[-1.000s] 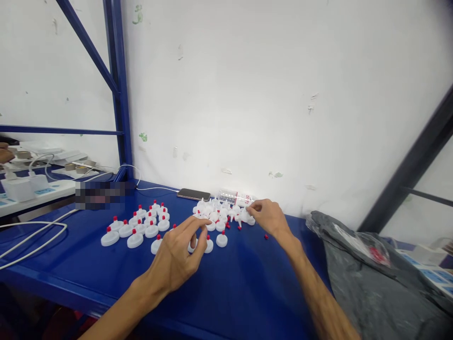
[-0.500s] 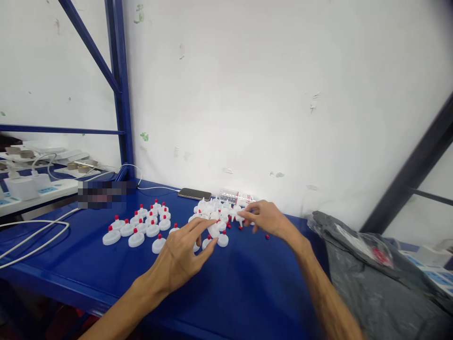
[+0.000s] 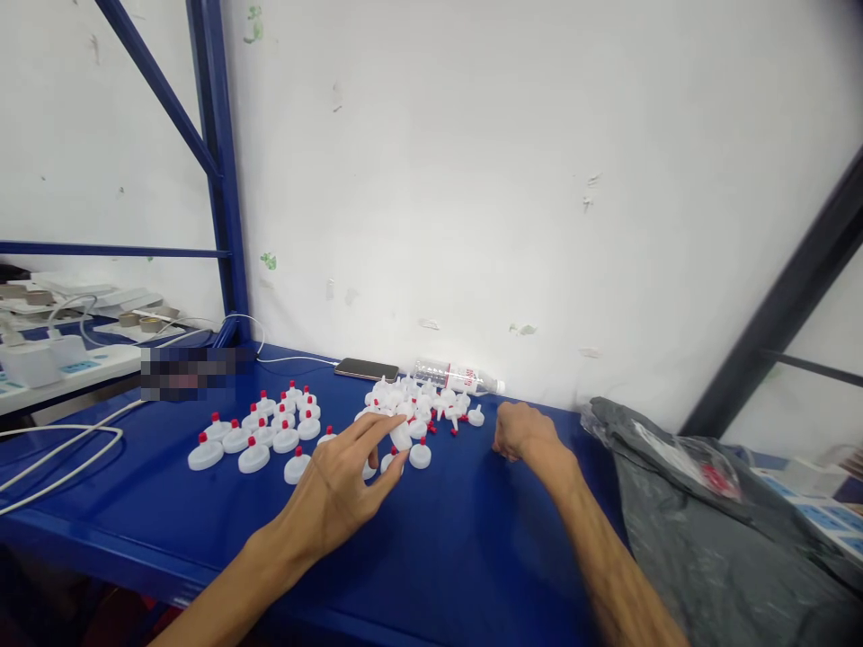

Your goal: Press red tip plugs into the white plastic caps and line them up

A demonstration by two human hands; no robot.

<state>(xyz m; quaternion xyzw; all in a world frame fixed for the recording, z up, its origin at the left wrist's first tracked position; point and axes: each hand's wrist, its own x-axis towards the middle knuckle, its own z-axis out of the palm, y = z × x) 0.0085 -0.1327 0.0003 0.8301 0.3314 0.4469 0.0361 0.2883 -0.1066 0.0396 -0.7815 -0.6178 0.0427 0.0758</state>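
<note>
Pale, scuffed wall (image 3: 472,180) stood behind the blue tabletop (image 3: 431,575). Working remotely, I observed the left hand (image 3: 333,476) pinching a white nozzle cap (image 3: 400,438) between thumb and fingers, above the tabletop. The right hand (image 3: 526,431) was curled low over the surface, apart from the heap; its fingertips were hidden, so I could not tell whether they held anything. Loose white caps (image 3: 404,393) lay heaped between the hands and a clear bottle (image 3: 462,376) on its side, with small red tips (image 3: 432,428) at the heap's near edge. Red-tipped caps (image 3: 253,456) stood upright, left of the heap.

Handling note: I judged a light pinch on the wide base best, since squeezing might tilt the cap. The left thumb wanted care, being close to an upright red-tipped cap (image 3: 420,455).
</note>
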